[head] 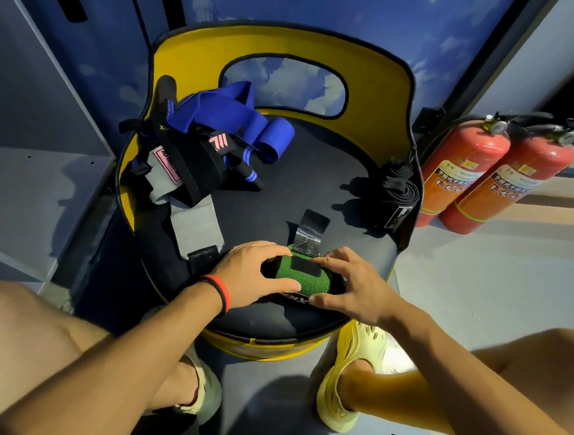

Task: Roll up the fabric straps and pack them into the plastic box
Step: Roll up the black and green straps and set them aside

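At lower centre I see my left grip (254, 271) and right grip (352, 284) holding a rolled green strap (303, 275) on the chair seat (298, 184); loose straps (195, 141) lie heaped upper left.

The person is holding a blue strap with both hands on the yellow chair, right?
Not quite. The head view shows the left hand and right hand holding a green strap on the yellow chair; the blue straps lie untouched at the seat's back left.

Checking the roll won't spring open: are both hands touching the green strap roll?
Touching. The head view shows the left hand and right hand gripping the green strap roll from either side.
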A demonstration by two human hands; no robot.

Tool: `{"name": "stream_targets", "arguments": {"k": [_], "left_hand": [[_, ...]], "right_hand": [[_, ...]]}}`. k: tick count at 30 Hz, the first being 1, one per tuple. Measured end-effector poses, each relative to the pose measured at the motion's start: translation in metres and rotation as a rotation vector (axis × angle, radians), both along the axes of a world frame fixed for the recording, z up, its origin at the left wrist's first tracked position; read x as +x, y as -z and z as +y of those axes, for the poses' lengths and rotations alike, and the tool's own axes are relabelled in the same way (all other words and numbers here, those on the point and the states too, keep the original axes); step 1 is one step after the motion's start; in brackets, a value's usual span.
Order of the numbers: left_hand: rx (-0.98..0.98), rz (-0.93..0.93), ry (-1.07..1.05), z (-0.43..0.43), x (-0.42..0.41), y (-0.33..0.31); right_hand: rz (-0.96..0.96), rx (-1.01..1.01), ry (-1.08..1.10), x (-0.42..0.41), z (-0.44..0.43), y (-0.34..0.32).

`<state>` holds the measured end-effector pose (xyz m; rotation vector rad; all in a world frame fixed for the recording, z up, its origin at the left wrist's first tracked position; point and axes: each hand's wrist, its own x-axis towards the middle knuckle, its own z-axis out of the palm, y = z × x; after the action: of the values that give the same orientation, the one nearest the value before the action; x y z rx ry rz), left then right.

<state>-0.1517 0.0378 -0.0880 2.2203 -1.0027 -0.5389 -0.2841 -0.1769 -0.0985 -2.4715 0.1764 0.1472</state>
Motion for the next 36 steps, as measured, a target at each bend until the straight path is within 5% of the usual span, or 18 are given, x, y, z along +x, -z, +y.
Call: {"name": "stream_targets", "arguments": {"k": [9, 16, 27, 33, 36], "left_hand": [[0.221, 0.025, 0.019, -0.012, 0.011, 0.002], [-0.088, -0.119, -0.055, -0.015, -0.003, -0.001], [-0.006, 0.036, 0.068, -0.002, 0.019, 0.009], [0.083, 0.099, 0.086, -0.011, 0.034, 0.013], [0.158, 0.150, 0.025, -0.017, 0.038, 0.013]], "right_hand": [[-0.173, -0.069, 0.023, -0.004, 0.016, 0.003], [-0.074, -0.103, 0.099, 0.009, 0.005, 0.001], [0.060, -0.206, 0.035, 0.006, 0.004, -0.003], [-0.393, -0.341, -0.004, 0.004, 0.026, -0.014], [-0.365, -0.457, 0.007, 0.003, 0.036, -0.014]]}}
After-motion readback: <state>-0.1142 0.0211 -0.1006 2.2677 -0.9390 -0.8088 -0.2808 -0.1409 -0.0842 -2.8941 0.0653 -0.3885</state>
